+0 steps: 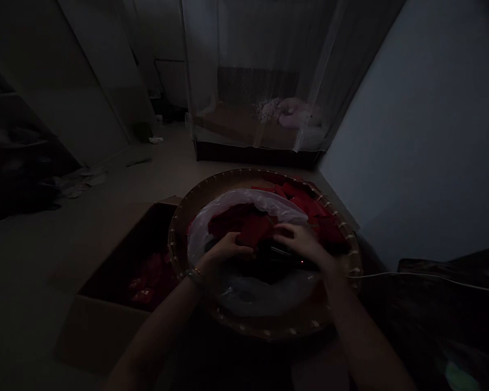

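Note:
A red piece [257, 233], flat and either paper or cloth, is held up between my two hands over an opened plastic bag [250, 305]. My left hand [227, 248] grips its left side, thumb pointing inward. On the right edge, the curled fingers of my right hand [296, 239] pinch it. More red pieces [230, 220] lie inside the bag. Below my right hand is a dark object [283, 254] with a shiny edge and a small red light, mostly hidden. The bag sits in a round woven bamboo tray [212, 187].
Loose red pieces [309, 203] lie along the tray's far right side. At the left stands an open cardboard box [101, 320] with red packets inside. A white cord [424, 276] runs off right. Beyond are a netted bed [232, 122] and a wall [424, 136] on the right.

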A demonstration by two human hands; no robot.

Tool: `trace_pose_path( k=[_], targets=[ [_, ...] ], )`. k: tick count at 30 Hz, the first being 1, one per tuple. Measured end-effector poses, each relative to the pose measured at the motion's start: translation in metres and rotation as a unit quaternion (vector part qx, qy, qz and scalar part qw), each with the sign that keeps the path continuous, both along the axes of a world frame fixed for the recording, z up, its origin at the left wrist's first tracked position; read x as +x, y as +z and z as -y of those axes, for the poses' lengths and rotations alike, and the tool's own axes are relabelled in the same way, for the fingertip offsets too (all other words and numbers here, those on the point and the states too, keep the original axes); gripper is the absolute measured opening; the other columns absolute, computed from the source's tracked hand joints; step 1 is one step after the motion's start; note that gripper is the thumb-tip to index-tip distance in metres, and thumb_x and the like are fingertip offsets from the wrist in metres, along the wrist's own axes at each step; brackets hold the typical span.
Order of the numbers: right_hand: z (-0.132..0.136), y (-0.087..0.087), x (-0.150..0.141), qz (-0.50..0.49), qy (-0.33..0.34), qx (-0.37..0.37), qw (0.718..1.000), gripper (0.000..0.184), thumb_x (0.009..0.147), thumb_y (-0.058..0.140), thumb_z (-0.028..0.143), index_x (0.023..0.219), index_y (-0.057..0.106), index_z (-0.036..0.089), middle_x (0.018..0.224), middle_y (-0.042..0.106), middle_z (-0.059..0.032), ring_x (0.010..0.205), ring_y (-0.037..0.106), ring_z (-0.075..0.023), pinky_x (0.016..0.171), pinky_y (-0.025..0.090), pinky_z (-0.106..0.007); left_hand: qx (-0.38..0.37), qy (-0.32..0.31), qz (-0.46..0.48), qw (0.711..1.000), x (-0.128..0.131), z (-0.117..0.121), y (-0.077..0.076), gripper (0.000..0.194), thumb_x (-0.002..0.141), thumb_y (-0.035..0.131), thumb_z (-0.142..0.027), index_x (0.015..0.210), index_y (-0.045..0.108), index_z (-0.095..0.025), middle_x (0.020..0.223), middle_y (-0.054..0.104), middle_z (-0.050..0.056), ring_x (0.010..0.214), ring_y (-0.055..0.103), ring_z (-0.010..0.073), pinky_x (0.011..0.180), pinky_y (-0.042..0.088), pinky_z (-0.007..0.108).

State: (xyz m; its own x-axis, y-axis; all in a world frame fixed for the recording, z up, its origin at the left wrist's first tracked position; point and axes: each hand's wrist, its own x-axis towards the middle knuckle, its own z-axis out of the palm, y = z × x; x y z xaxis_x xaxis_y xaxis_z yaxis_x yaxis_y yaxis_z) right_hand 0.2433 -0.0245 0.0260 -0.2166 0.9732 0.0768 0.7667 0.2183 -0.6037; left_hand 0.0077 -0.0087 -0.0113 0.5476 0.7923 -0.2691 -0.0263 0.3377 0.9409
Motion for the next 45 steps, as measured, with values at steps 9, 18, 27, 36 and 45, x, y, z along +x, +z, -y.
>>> trace_pose_path(
  k=[9,18,27,36,45],
  targets=[
    [0.020,-0.034,0.015,0.181,0.025,-0.087,0.979,0.051,0.065,0.067,0.013,0.116,0.060,0.010,0.115,0.063,-0.0171,0.106,0.058,-0.0304,0.090,0.043,-0.038,-0.049,0.022,0.093,0.994,0.001,0.004,0.004,0.053,0.048,0.084,-0.016,0.094,0.061,-0.009,0.092,0.070,0.012,0.078,0.069,0.0213,0.069,0.055,0.029],
    [0.016,0.029,0.015,-0.101,0.005,-0.073,0.992,0.057,0.066,0.072,0.038,0.119,0.060,0.020,0.110,0.068,-0.0063,0.102,0.062,-0.0285,0.087,0.048,-0.039,-0.017,-0.099,0.080,0.992,0.001,0.006,-0.001,0.048,0.057,0.081,-0.022,0.100,0.063,-0.009,0.092,0.070,0.013,0.080,0.068,0.0206,0.071,0.053,0.029],
    [0.008,0.021,-0.017,-0.114,-0.028,-0.048,0.992,0.039,0.068,0.069,0.035,0.104,0.069,0.021,0.097,0.072,-0.0041,0.089,0.065,-0.0244,0.074,0.050,-0.031,0.002,-0.161,0.018,0.987,0.005,0.011,-0.004,0.047,0.064,0.078,-0.029,0.105,0.061,-0.011,0.098,0.068,0.012,0.080,0.068,0.0193,0.071,0.053,0.029],
    [0.008,0.014,-0.011,-0.077,-0.093,0.003,0.993,0.032,0.068,0.069,0.042,0.097,0.072,0.027,0.089,0.073,-0.0019,0.079,0.066,-0.0227,0.065,0.049,-0.029,-0.007,-0.191,-0.013,0.982,0.005,0.011,-0.003,0.038,0.066,0.076,-0.031,0.096,0.066,-0.010,0.091,0.070,0.011,0.078,0.068,0.0186,0.069,0.052,0.026],
    [0.003,0.021,0.011,-0.183,-0.090,-0.035,0.978,0.044,0.067,0.070,0.039,0.105,0.068,0.018,0.102,0.070,-0.0056,0.094,0.064,-0.0239,0.079,0.049,-0.033,-0.055,-0.151,0.001,0.987,0.002,0.007,-0.008,0.043,0.062,0.079,-0.032,0.096,0.064,-0.010,0.091,0.071,0.012,0.076,0.069,0.0190,0.070,0.053,0.027]
  ],
)
